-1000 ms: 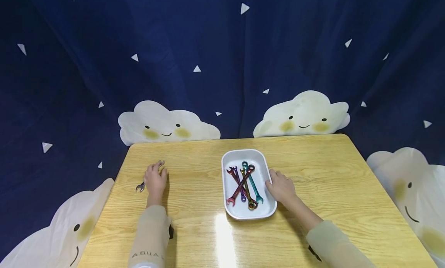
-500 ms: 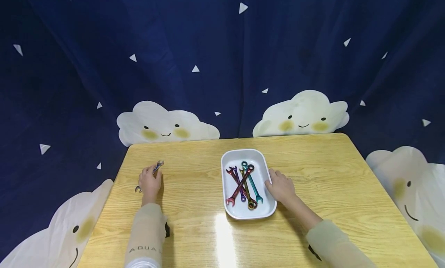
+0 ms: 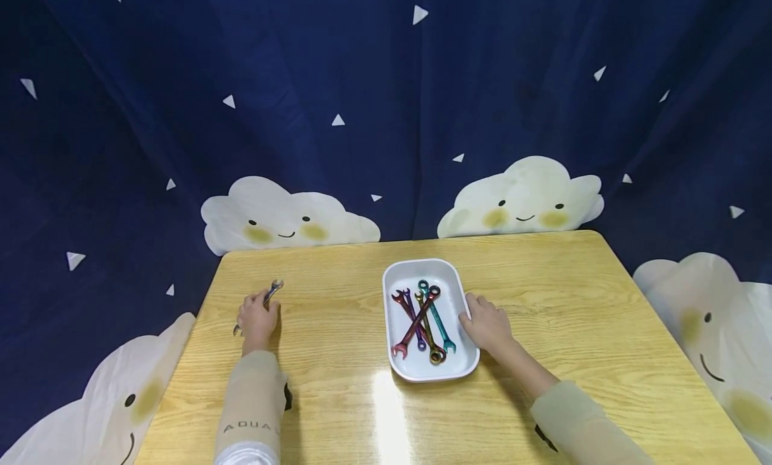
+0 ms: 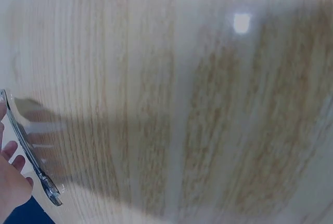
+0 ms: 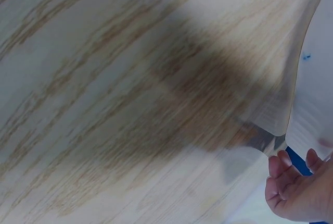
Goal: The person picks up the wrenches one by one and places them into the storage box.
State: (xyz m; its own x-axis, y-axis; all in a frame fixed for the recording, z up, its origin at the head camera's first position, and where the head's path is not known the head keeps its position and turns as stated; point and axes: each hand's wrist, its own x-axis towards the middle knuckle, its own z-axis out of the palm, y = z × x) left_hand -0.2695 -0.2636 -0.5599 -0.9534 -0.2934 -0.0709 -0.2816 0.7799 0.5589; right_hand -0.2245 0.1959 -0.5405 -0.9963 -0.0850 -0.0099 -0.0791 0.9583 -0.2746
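Note:
A silver open-end wrench [image 3: 275,287] lies on the table at the left, its middle hidden in the head view by my left hand [image 3: 257,321]. That hand is over the shaft, thumb on the right side and fingers on the left. In the left wrist view the wrench [image 4: 32,153] runs beside bent fingers; whether they pinch it is unclear. My right hand [image 3: 487,323] grips the right rim of a white tray [image 3: 392,271], thumb over the edge. Several coloured wrenches [image 3: 425,321], including red, purple, gold and teal ones, lie crossed in the tray.
The wooden table [image 3: 338,304] extends around the tray, with a light glare near its front. A dark blue curtain [image 3: 386,150] with white clouds hangs behind and beside it. In the right wrist view the tray's side [image 5: 312,88] borders the table surface.
My left hand has shifted left across the wrench, so more of the upper end shows and less of the lower end. The right hand and the tray have stayed put.

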